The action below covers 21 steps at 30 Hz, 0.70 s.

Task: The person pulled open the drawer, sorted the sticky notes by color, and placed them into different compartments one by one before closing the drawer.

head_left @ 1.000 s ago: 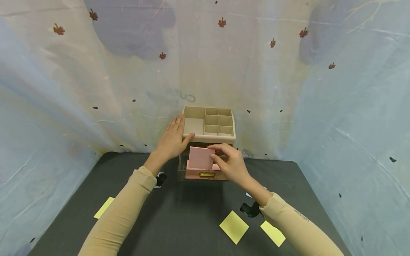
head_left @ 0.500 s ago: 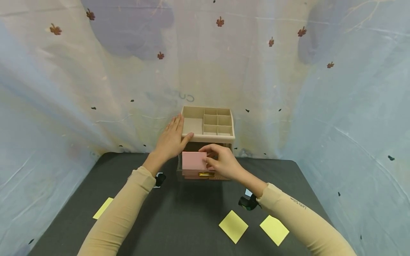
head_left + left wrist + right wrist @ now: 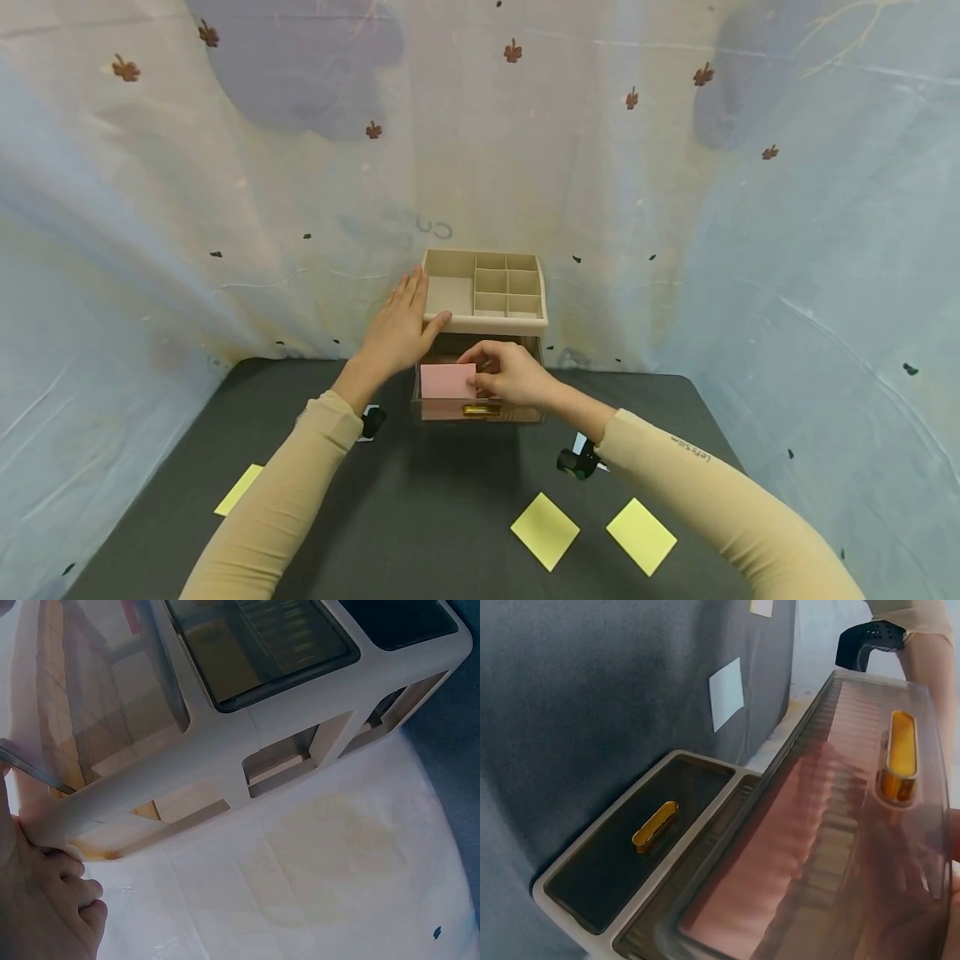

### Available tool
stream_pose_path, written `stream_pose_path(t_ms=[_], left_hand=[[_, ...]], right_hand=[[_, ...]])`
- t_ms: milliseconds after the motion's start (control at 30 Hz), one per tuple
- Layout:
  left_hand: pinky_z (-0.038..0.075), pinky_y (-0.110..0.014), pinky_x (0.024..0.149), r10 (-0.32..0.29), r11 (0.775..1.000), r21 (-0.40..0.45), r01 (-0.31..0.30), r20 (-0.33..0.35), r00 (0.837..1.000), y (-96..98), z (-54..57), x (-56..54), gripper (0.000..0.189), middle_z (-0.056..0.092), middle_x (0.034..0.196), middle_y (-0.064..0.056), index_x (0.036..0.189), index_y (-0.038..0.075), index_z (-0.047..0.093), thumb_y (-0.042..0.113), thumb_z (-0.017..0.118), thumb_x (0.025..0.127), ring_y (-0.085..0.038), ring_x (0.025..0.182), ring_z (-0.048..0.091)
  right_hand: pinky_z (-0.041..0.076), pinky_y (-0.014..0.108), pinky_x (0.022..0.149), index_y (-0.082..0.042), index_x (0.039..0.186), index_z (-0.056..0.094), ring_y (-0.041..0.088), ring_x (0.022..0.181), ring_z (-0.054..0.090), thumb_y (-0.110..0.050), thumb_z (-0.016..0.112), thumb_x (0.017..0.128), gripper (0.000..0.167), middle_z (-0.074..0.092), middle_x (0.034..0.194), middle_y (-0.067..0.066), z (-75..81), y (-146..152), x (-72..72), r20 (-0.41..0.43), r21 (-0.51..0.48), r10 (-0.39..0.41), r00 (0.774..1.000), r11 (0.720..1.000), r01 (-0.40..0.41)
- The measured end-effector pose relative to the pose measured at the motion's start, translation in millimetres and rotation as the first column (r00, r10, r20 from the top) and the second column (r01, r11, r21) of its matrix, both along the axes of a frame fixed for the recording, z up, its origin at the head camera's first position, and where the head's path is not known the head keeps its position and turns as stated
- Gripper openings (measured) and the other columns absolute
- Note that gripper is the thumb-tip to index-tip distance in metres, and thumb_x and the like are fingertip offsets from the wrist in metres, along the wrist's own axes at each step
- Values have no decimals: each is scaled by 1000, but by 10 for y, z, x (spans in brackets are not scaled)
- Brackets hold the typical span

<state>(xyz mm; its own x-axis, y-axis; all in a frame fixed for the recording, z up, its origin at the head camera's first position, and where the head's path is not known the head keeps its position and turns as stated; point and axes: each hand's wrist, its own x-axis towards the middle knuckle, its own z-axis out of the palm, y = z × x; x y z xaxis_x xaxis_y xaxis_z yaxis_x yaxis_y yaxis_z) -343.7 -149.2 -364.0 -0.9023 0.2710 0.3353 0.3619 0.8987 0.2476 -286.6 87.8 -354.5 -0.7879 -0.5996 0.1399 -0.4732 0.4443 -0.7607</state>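
A desktop organizer with a beige compartment top (image 3: 448,296) stands at the back of the table, its upper clear drawer (image 3: 525,414) pulled out. My left hand (image 3: 393,333) rests along the organizer's left side, fingers straight and thumb on the top's front rim. Over the pulled-out drawer my right hand (image 3: 513,375) pinches a pink sticky note (image 3: 444,381) by its right edge. The note's lower part is inside the drawer. Through the drawer's clear wall in the right wrist view, pink paper (image 3: 780,825) shows behind the gold handle (image 3: 902,754). The fingertips of my right hand are mostly hidden there.
Two yellow sticky notes (image 3: 544,531) lie at the front right, and another yellow note (image 3: 238,490) lies at the left. A pale blue note (image 3: 579,442) is beneath the right wrist camera. A lower drawer (image 3: 697,817) of the organizer is shut. A patterned curtain (image 3: 465,167) hangs behind.
My right hand has moved left and down with the pink sticky note, lowering it into the drawer behind the front wall. The left hand has stayed against the organizer.
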Motion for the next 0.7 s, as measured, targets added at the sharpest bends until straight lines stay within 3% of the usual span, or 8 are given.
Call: stream_pose_path(t_ms=[333,700], left_hand=[[16,-52,128,0,1000,0,0,-13,1000,-2,1,-12,86,2,174,-18,166,-1,7,59,32,110,-38,160,9],[16,-52,128,3,1000,-7,-3,-13,1000,3,3,-5,86,1,174,-16,166,-1,7,60,31,110,-37,160,8]], right_hand=[[60,29,76,-6,118,75,12,85,74,-9,75,97,22,76,101,4,-16,-33,-128,-46,100,-11,999,995,15],[58,36,89,-8,122,77,22,106,68,-16,77,97,26,70,115,6,-69,-49,-220,-214,245,44,976,970,10]])
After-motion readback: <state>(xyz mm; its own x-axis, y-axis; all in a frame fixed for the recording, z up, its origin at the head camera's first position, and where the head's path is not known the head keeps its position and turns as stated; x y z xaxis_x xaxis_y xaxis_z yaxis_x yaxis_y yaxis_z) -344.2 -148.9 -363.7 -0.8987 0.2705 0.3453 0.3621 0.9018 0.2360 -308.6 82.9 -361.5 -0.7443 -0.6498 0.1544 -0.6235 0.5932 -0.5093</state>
